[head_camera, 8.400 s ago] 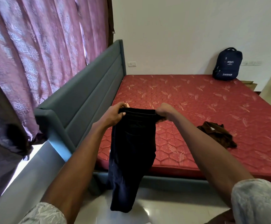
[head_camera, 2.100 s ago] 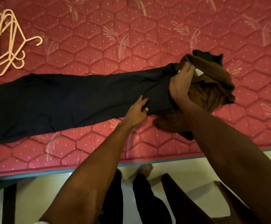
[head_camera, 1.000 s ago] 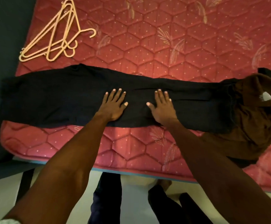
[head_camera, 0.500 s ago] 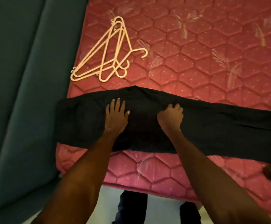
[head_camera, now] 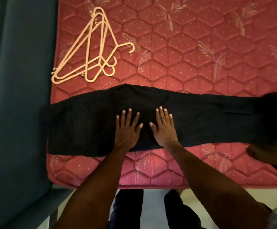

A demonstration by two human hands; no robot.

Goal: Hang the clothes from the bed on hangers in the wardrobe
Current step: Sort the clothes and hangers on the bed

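Nearest the camera, the person's legs [head_camera: 127, 210] stand at the mattress [head_camera: 175, 60] edge. Left hand [head_camera: 127, 129] and right hand [head_camera: 165, 128] lie flat, side by side, fingers straight and spread, pressing on the dark trousers [head_camera: 209, 119] without gripping. The trousers lie lengthwise across the mattress. A brown garment [head_camera: 276, 151] overlaps their right end. Beyond, a stack of beige hangers [head_camera: 91, 52] lies beside the teal bed frame [head_camera: 17, 96].

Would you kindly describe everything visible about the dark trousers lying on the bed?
The dark trousers look navy-black, of soft woven cloth, folded lengthwise and laid flat across the red mattress near its front edge. The left hand and right hand press flat on their middle. Their right end meets a brown garment.
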